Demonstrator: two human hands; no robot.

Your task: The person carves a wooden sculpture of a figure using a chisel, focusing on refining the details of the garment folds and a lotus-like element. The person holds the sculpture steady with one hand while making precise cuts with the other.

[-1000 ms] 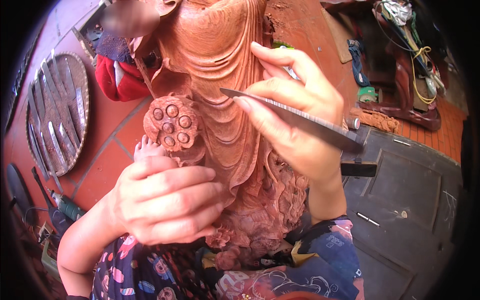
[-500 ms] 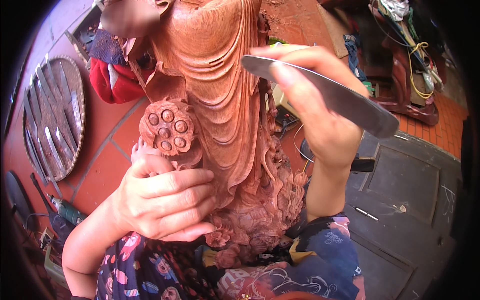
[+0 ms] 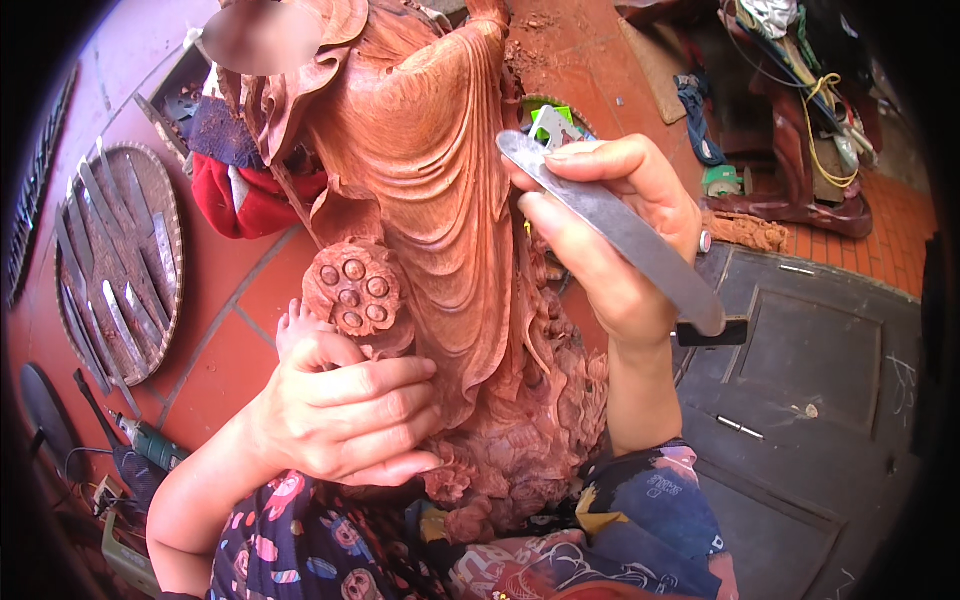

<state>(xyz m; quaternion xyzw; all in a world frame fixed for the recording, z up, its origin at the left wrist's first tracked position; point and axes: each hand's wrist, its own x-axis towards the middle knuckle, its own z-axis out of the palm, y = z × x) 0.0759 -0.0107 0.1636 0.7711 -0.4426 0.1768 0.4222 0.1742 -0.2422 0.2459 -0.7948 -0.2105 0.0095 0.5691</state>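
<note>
A reddish-brown carved wooden statue (image 3: 425,190) with flowing robe folds leans across the middle of the view, its lower part by my lap. Below its carved lotus seed pod (image 3: 350,287), my left hand (image 3: 350,410) is closed around the wood, fingers curled over the carving. My right hand (image 3: 625,240) is raised at the statue's right side. Between thumb and fingers it grips a long, flat metal scraper (image 3: 620,230) with rounded ends. The scraper slants down to the right, its upper end close to the robe folds; whether it touches the wood I cannot tell.
On the left floor lies a round woven tray (image 3: 175,330) of several metal blades, with a green power tool (image 3: 150,440) nearby. A red cloth (image 3: 240,200) lies behind the statue. At right are a dark wooden panel (image 3: 810,370), a phone (image 3: 712,332) and a yellow cord (image 3: 815,130).
My right hand has turned, so the scraper slants more steeply and its lower end sits further left and lower. My left hand keeps its hold; the whole view has shifted slightly.
</note>
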